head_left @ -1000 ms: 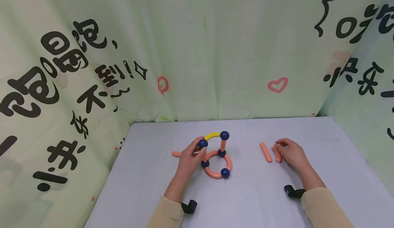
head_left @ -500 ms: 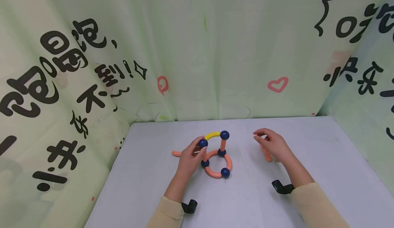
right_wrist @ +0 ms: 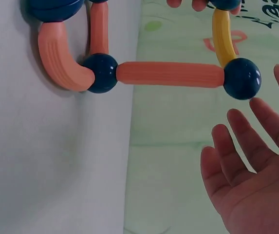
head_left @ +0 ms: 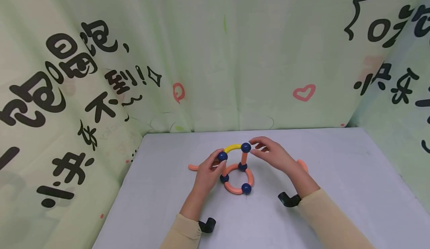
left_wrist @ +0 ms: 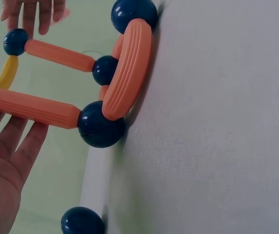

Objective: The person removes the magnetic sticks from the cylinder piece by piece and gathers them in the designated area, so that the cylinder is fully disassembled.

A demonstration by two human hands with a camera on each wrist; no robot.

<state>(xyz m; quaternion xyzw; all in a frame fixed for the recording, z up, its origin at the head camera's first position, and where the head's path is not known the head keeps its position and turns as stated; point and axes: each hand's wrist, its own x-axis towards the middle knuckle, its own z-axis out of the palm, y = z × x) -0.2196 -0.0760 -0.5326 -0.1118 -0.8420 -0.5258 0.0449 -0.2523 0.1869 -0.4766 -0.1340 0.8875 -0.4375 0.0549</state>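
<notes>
A frame of dark blue balls and ribbed rods, like a magnetic building set, stands on the table. Its base is a ring of orange curved rods [head_left: 233, 192] with balls between them. Two straight uprights rise from it, and a yellow curved rod [head_left: 233, 148] joins their top balls. My left hand [head_left: 207, 172] holds the left upright [left_wrist: 34, 107] just under its top ball [head_left: 223, 156], fingers behind the rod. My right hand [head_left: 273, 154], fingers loosely spread, has its fingertips right at the top right ball [head_left: 246, 148].
An orange curved rod [head_left: 303, 165] lies on the white table [head_left: 161, 204], partly behind the right forearm. Another orange piece [head_left: 193, 167] shows left of the left hand. The left wrist view has a separate blue ball [left_wrist: 82, 224]. A printed curtain [head_left: 208, 55] hangs behind.
My right hand has left the loose orange rods on the right and moved left to the frame's top right ball. The left hand keeps its hold.
</notes>
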